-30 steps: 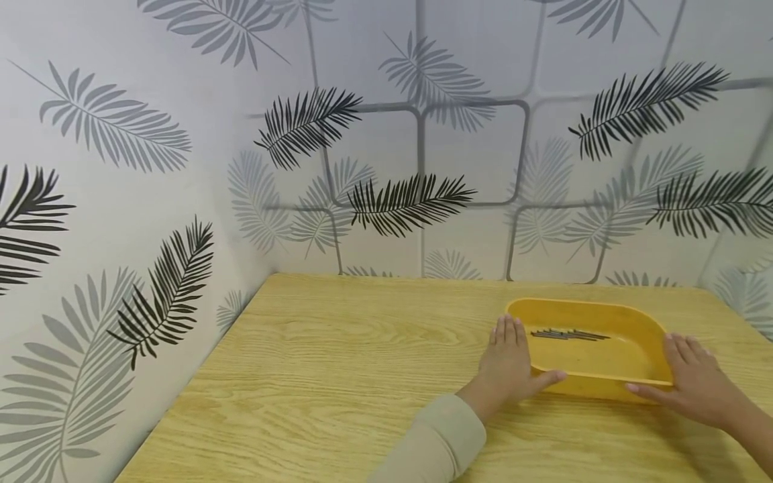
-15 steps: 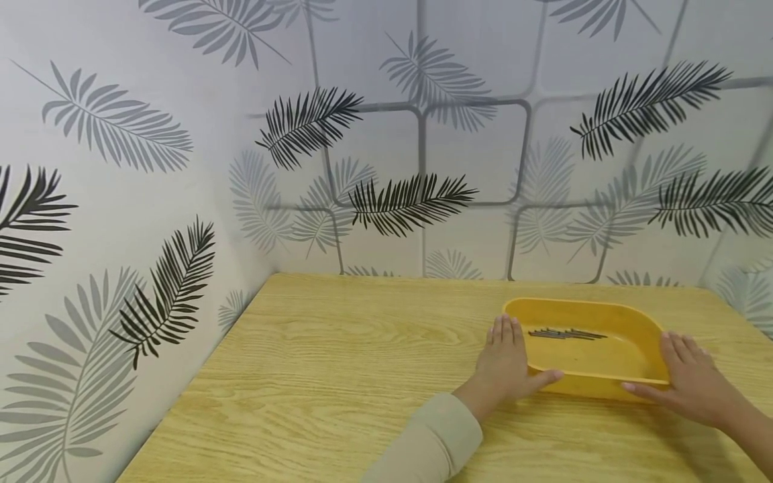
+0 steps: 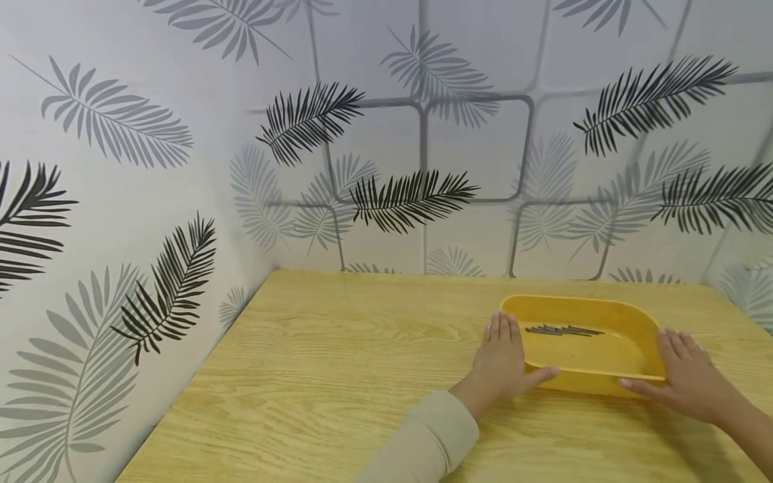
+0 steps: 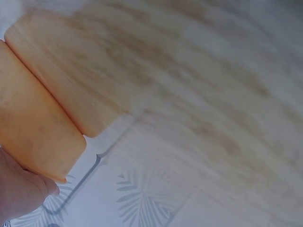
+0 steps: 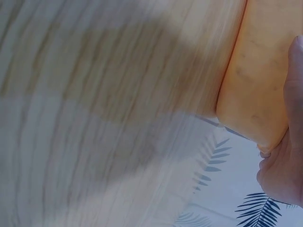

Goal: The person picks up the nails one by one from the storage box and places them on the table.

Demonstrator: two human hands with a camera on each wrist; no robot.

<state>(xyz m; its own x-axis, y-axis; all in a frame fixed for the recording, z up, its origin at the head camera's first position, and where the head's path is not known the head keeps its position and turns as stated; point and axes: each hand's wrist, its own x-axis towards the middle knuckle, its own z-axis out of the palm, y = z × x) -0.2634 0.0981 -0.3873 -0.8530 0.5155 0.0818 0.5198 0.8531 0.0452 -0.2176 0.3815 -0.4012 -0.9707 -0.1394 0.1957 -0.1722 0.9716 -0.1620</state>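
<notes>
A yellow plastic tray (image 3: 594, 384) with rounded corners sits at the right of the wooden table in the head view. Several thin dark nails (image 3: 561, 331) lie in a loose bunch on its floor. My left hand (image 3: 502, 359) rests against the tray's left end, fingers straight and thumb along the front wall. Against the right end lies my right hand (image 3: 697, 379), its fingers straight too and its thumb on the front wall. Both wrist views show the tray's outer side, with part of the left hand (image 4: 21, 189) and part of the right hand (image 5: 286, 161) at its rim.
The pale wooden table (image 3: 338, 362) stretches to the left of the tray. Behind it stands a wall (image 3: 374, 147) with a feather-leaf pattern, which also runs along the left side.
The tray has shifted slightly to the left, with both hands staying against its ends. The nails have moved along with it.
</notes>
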